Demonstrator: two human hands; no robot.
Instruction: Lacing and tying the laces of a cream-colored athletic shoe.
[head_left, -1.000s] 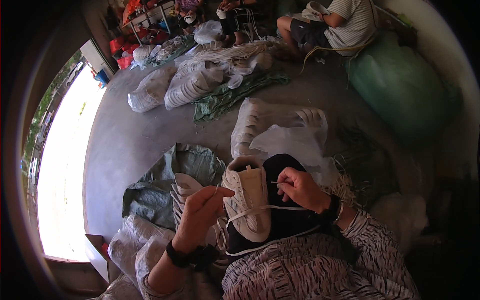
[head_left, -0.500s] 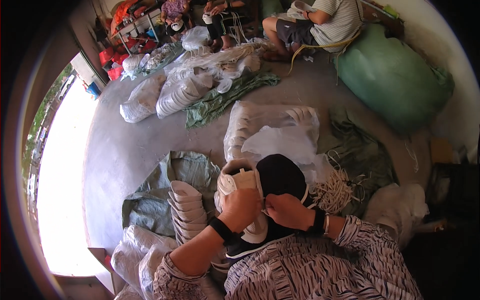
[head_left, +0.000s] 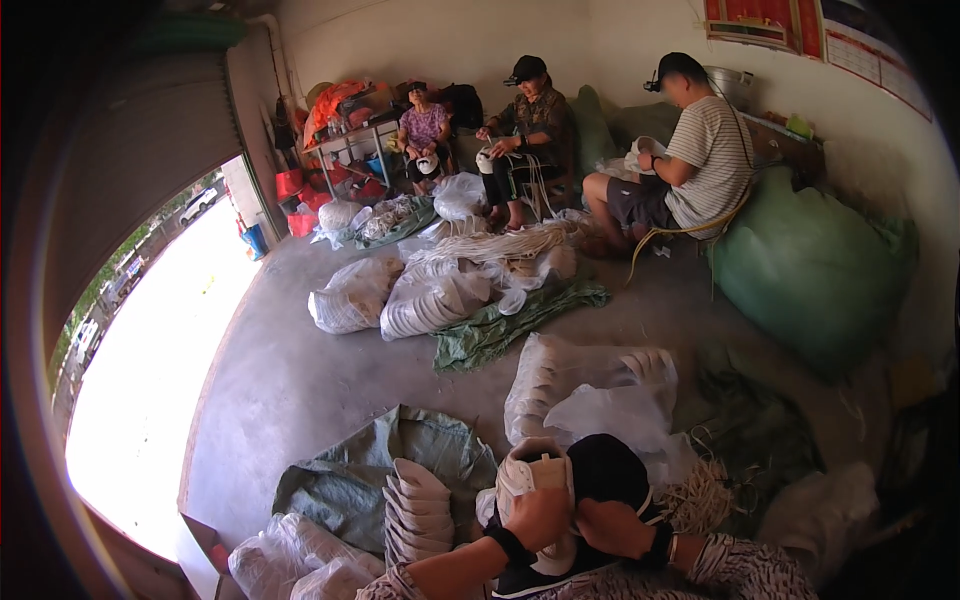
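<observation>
Right now we have 1 pale shoe [head_left: 520, 482] on our lap, lying against dull black cloth [head_left: 607, 468], its collar [head_left: 527, 447] pointing away and its toe [head_left: 553, 558] towards us. By our judgement it's light, soft and bendable through the upper, firmer at the toe, matte enough not to slip and hardly fragile. We'd steady it by the padded collar or along the side, sparing the middle so the upper doesn't cave in. Over that middle sits our left hand [head_left: 540, 515], fingers curled in narrow, and just beside it our right hand [head_left: 612, 525], bunched up too; whether either pinches anything, we cannot tell, the fingertips are hidden!

And out to the textures, biggest first: a smooth-looking, bulging green sack [head_left: 810, 275] far over on the right; a crinkled grey-green sheet [head_left: 370, 450] rumpled to our left; a clear plastic bag [head_left: 545, 400] just ahead, all glossy folds with pale curved pieces showing through; a stack of pale pieces [head_left: 418, 510], nested like cups, left of the shoe; and last, a tangle of thin pale cords [head_left: 700, 500], loose and stringy on our right
</observation>
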